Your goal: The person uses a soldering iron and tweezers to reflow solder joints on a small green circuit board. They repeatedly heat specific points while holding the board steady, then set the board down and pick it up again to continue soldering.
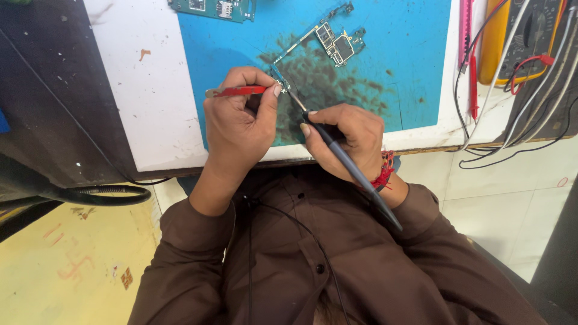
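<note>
My left hand point(238, 123) pinches red-handled tweezers point(238, 91), whose tips reach a small circuit board piece point(280, 79) on a blue work mat point(415, 66). In my right hand point(349, 138), which wears a red thread band at the wrist, is a dark grey pen-shaped tool point(352, 168). Its thin metal tip touches the same small board, just right of the tweezers. Both hands rest at the mat's near edge, close together. The mat is stained dark around the board.
A bare phone circuit board point(340, 42) lies further back on the mat, and a green board point(214, 7) sits at the top edge. A yellow meter point(512, 36) with red and black leads and a pink tool point(465, 30) are at the right. A black cable point(102, 194) loops at the left.
</note>
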